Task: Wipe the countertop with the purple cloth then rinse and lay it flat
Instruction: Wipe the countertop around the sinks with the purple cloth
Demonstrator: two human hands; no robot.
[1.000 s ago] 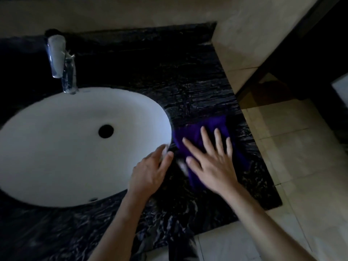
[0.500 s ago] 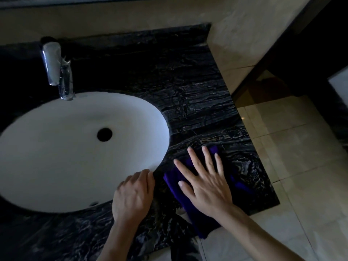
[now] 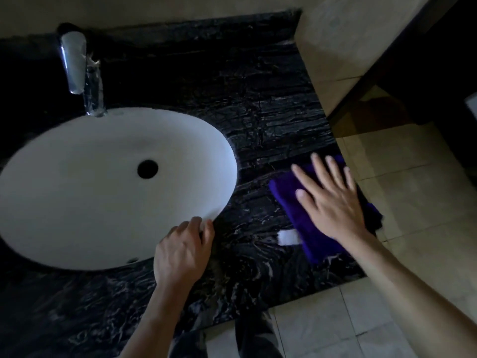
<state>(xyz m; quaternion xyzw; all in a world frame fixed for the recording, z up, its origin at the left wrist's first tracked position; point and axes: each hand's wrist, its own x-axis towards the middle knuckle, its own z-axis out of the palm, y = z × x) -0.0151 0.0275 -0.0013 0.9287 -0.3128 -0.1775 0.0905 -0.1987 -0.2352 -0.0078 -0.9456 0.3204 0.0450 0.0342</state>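
While right hand (image 3: 333,202) presses purple cloth (image 3: 309,239) | sink (image 3: 77,202) left | faucet (image 3: 77,63) behind

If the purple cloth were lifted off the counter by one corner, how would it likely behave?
The purple cloth looks soft and plush, so it would probably droop limply. It appears folded under the flat right hand, so layers may fall open. On the glossy countertop it likely slides easily when pushed.

Purple cloth (image 3: 304,215) and flat right hand (image 3: 333,202) now nearer countertop's right edge.
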